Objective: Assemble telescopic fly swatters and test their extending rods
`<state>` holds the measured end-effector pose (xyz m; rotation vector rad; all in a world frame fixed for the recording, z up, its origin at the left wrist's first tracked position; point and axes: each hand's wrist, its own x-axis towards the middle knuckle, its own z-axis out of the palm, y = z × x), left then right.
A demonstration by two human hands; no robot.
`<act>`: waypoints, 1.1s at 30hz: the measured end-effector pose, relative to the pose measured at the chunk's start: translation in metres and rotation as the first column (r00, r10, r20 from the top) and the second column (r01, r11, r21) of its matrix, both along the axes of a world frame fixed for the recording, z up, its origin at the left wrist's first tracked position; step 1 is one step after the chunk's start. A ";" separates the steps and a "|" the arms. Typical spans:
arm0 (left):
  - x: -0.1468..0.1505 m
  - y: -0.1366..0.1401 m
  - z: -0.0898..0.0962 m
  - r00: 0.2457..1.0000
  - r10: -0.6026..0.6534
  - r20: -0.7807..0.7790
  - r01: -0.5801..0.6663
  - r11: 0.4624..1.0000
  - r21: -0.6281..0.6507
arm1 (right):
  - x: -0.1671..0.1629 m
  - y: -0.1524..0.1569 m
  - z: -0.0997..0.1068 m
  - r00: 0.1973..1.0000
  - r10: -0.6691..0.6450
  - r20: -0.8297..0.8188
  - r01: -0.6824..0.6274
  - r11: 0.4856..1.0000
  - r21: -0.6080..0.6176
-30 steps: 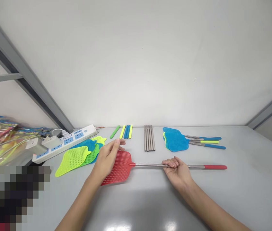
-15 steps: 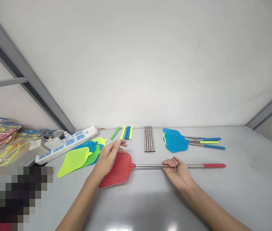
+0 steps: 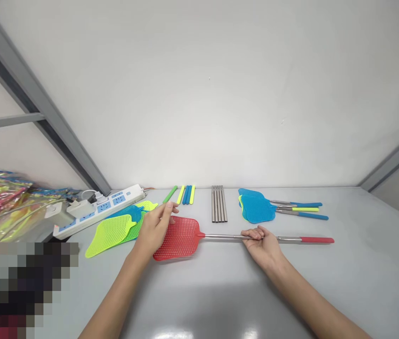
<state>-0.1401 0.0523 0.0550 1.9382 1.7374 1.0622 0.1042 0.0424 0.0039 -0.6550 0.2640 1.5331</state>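
Observation:
A red fly swatter (image 3: pixel 181 238) with a metal shaft and a red grip lies level across the middle of the head view. My right hand (image 3: pixel 263 244), palm up, has its fingers curled round the shaft between the head and the grip. My left hand (image 3: pixel 155 228) is at the left edge of the mesh head and covers part of it; its visible fingers are loosely extended and apart. Whether it touches the mesh is unclear. Behind my left hand lie loose mesh swatter heads (image 3: pixel 110 234) in yellow, green and blue.
Several metal rods (image 3: pixel 219 204) lie side by side behind the swatter. Coloured grips (image 3: pixel 187 194) are left of them. Swatters with blue heads (image 3: pixel 259 210) are stacked at right. A power strip (image 3: pixel 128 195) and plastic-bagged goods (image 3: pixel 1 202) are at left. A wall (image 3: pixel 206 117) stands behind.
The red fly swatter has shifted slightly right and up in the view, with my right hand on its shaft. My left hand has moved a little left, and its fingers are more bent.

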 end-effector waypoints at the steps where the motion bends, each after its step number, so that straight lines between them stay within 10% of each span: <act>1: 0.000 0.000 0.000 0.999 0.022 -0.024 -0.021 1.000 0.010 | 0.001 0.000 -0.001 1.000 -0.003 0.009 0.003 1.000 0.005; 7: 0.002 0.000 0.003 0.994 0.073 -0.084 -0.065 0.993 0.095 | 0.002 0.001 -0.002 0.999 0.018 0.050 -0.021 0.999 0.043; 17: 0.048 -0.028 -0.015 0.807 -0.472 -0.355 0.463 0.879 -0.116 | 0.001 0.002 -0.008 0.991 0.074 0.111 -0.087 0.990 0.115; 33: 0.047 -0.029 -0.012 0.775 -0.526 -0.351 0.495 0.850 -0.179 | 0.026 0.011 0.007 0.983 0.117 0.139 -0.130 0.988 0.085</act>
